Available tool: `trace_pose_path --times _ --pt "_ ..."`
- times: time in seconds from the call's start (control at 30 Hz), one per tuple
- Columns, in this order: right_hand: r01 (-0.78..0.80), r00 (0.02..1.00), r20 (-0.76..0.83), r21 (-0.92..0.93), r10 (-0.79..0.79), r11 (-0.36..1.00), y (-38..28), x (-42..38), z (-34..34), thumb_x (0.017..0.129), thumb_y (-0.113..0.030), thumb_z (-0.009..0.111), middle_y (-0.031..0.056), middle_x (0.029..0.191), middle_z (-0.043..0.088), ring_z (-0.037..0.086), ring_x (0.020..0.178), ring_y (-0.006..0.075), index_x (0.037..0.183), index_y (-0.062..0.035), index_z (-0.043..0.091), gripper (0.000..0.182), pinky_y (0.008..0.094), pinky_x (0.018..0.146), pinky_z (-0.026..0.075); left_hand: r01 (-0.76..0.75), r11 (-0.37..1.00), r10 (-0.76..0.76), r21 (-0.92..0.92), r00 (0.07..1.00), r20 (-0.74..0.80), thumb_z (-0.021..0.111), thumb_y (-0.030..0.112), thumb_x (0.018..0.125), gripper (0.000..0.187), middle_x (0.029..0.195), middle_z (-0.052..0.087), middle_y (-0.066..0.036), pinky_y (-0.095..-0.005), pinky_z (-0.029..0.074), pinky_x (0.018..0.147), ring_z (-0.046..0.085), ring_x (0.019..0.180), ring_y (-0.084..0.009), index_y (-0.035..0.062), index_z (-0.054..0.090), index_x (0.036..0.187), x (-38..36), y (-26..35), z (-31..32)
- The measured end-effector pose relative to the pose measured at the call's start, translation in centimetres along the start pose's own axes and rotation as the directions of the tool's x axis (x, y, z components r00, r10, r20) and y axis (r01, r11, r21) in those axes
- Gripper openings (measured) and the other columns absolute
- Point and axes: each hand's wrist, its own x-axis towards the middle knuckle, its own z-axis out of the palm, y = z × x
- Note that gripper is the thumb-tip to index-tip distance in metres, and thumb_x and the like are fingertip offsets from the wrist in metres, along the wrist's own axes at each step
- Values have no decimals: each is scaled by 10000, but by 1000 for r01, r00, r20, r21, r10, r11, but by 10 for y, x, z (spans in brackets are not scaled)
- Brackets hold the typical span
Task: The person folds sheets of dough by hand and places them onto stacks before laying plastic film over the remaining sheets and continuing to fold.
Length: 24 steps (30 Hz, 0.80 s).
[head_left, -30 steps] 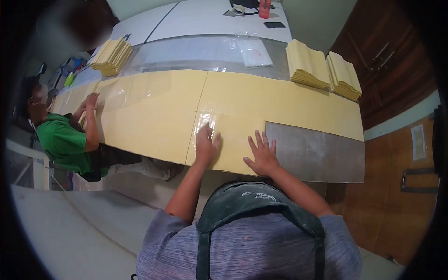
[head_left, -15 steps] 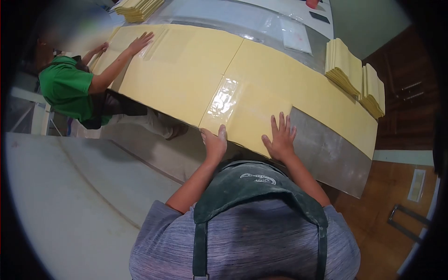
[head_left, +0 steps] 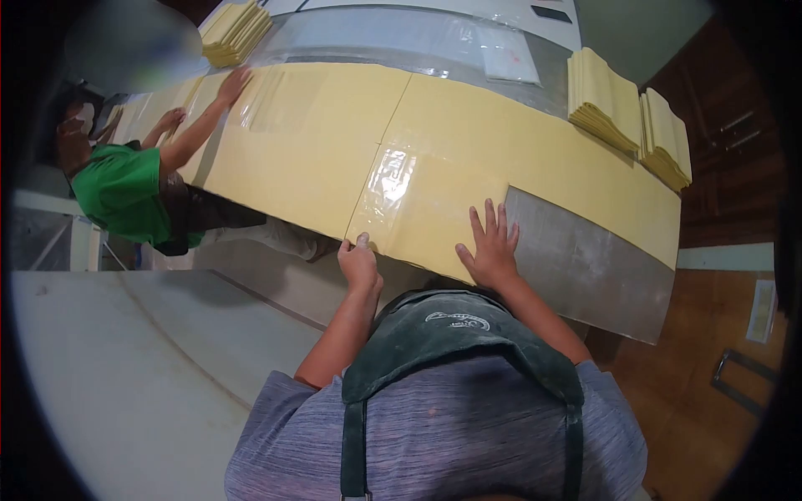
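Observation:
Broad yellow sheets (head_left: 309,125) cover the table, meeting at a seam. My left hand (head_left: 359,265) is closed at the near edge by that seam, thumb up, pinching the edge of the near yellow sheet (head_left: 434,213). Whether the clear plastic film (head_left: 389,179) over the sheet is also in that pinch is hard to see. My right hand (head_left: 493,250) lies flat on the same sheet with its fingers spread, close to the sheet's right border. Bare grey metal tabletop (head_left: 585,250) shows just right of it.
A co-worker in a green shirt (head_left: 121,188) reaches over the sheets at the left. Folded yellow stacks (head_left: 606,100) stand at the right end, another folded stack (head_left: 234,33) at the far left. A clear plastic packet (head_left: 510,58) lies behind. A pale surface (head_left: 125,359) is at lower left.
My left hand has turned and shifted slightly left and down along the sheet's edge, its fingers now more closed. My right hand stays flat. The view has tilted a little.

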Motion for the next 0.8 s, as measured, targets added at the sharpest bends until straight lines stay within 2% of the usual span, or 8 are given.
trace_pose_path --times 0.07,0.33,0.47,0.5,0.57,0.63,0.73,0.8 --pt "14 1000 -8 -4 -14 1000 1 0 0 935 -550 512 178 1655 67 26 1519 405 1583 -143 234 814 694 1137 69 125 988 -131 -91 989 -64 694 105 921 520 1251 589 -178 -329 412 1004 560 1120 -217 -101 470 1343 5 4 0" --pt "60 998 -31 11 -60 998 -6 -3 -8 910 -596 506 216 1640 105 45 1521 392 1569 -88 244 873 684 1142 77 -25 999 29 31 989 -147 765 125 892 372 1049 679 -103 -274 488 821 612 911 -144 -81 623 1167 5 11 9" --pt "98 995 -24 6 -98 995 -9 -5 -5 906 -607 502 212 1640 113 57 1524 376 1565 -80 244 882 688 1141 79 -30 999 31 22 998 -54 750 129 906 292 1076 679 -93 -254 477 806 601 918 -114 -49 657 1118 -5 18 8" --pt "87 996 -34 7 -87 996 -8 -5 -4 906 -607 502 212 1640 113 57 1524 376 1565 -80 244 882 688 1141 79 -210 975 204 65 974 96 752 123 896 279 1076 688 -91 -269 480 813 616 924 -142 -30 668 1113 -16 15 11" --pt "105 994 -42 3 -105 994 -7 -6 -2 915 -600 495 208 1640 119 63 1524 373 1562 -77 252 867 690 1139 85 -389 918 357 81 897 263 753 118 886 267 1075 697 -88 -285 483 820 632 930 -170 -12 678 1107 -24 21 14" --pt "97 995 -39 2 -97 995 -5 -6 0 919 -599 489 205 1640 119 62 1526 369 1562 -77 254 860 692 1139 83 -945 295 397 139 254 882 756 191 862 391 1179 672 -114 -388 449 947 614 1075 -280 14 654 1195 -30 32 14" --pt "90 995 -49 22 -89 996 -3 -2 -1 927 -598 477 201 1641 120 59 1528 361 1561 -75 258 850 690 1142 79 -988 -5 225 155 150 963 708 241 881 510 1343 580 -143 -474 337 1102 508 1259 -363 40 572 1330 -46 66 29" --pt "78 995 -61 48 -75 996 -5 4 -3 930 -598 472 201 1641 120 56 1529 358 1561 -73 260 847 688 1145 76 -988 3 233 151 148 961 684 282 895 574 1417 510 -153 -491 284 1130 448 1318 -365 40 510 1385 -20 66 48"
